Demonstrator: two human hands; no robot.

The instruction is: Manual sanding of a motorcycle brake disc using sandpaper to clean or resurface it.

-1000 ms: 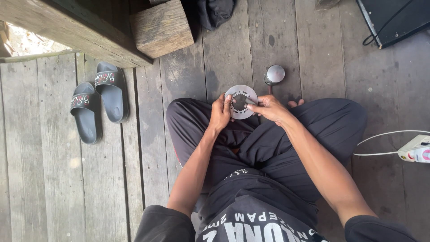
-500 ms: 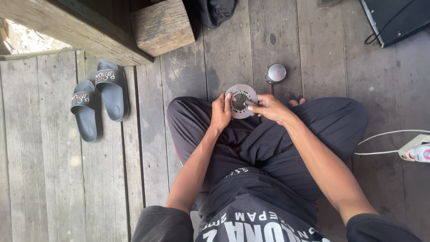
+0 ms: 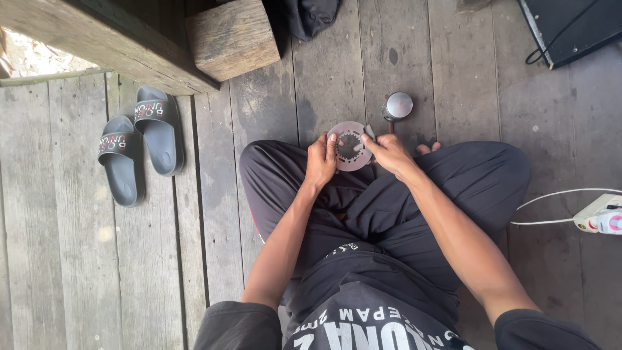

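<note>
I sit cross-legged on a wooden plank floor in dark trousers. Both hands hold a flat round metal disc (image 3: 350, 147) with a toothed central opening, just above my crossed legs. My left hand (image 3: 321, 162) grips its left edge. My right hand (image 3: 387, 153) grips its right edge, fingers curled over the rim. A small metal cylinder (image 3: 397, 105) with a shiny round top stands on the floor just beyond the disc, to the right.
A pair of grey slide sandals (image 3: 138, 144) lies at the left. A wooden block (image 3: 232, 39) and beam (image 3: 97, 45) are at the top left. A dark case with a cable (image 3: 570, 26) is top right; a white power strip (image 3: 599, 215) at the right edge.
</note>
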